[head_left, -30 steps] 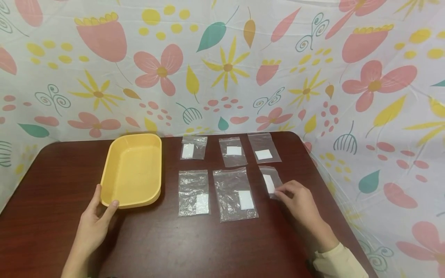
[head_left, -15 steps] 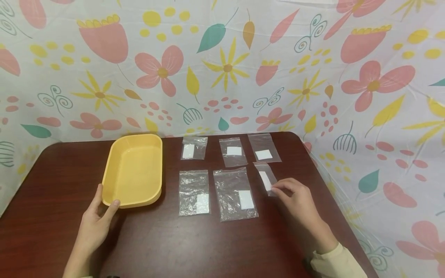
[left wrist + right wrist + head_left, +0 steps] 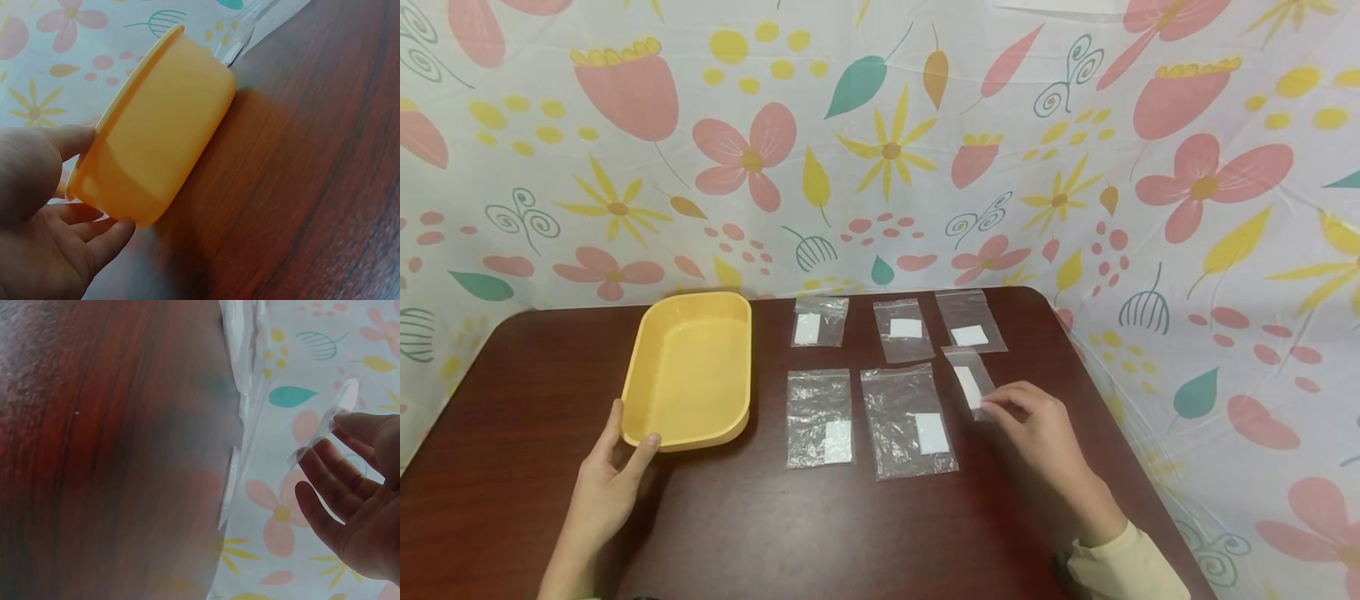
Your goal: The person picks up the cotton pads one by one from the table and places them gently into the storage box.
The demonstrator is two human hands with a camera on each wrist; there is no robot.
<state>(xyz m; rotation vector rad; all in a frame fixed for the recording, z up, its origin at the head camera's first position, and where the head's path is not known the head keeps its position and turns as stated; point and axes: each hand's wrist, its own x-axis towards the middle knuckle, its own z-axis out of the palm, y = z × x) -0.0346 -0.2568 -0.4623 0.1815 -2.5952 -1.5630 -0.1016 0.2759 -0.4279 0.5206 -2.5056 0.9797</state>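
My left hand [image 3: 606, 492] grips the near left corner of a yellow plastic tray [image 3: 688, 379], thumb at the rim and other fingers around the corner. In the left wrist view the side wall of the tray [image 3: 156, 125] shows. My right hand [image 3: 1045, 433] pinches the lower right edge of a small clear zip bag [image 3: 972, 387] with a white slip inside. The right wrist view shows this bag [image 3: 340, 409] edge-on between thumb and fingertips. Beside it lie a large zip bag [image 3: 891, 442] and another zip bag [image 3: 808, 400], each with a white slip.
Behind these, a zip bag [image 3: 830, 321], another small bag [image 3: 904, 348] and a longer bag [image 3: 962, 307] lie in a row near the back edge of the dark wooden table [image 3: 820, 533]. A flower-printed cloth [image 3: 887, 125] hangs behind and at the right.
My right hand has shifted a little left and away from me with the small zip bag, which now sits nearer the back row. The left hand and tray have hardly moved.
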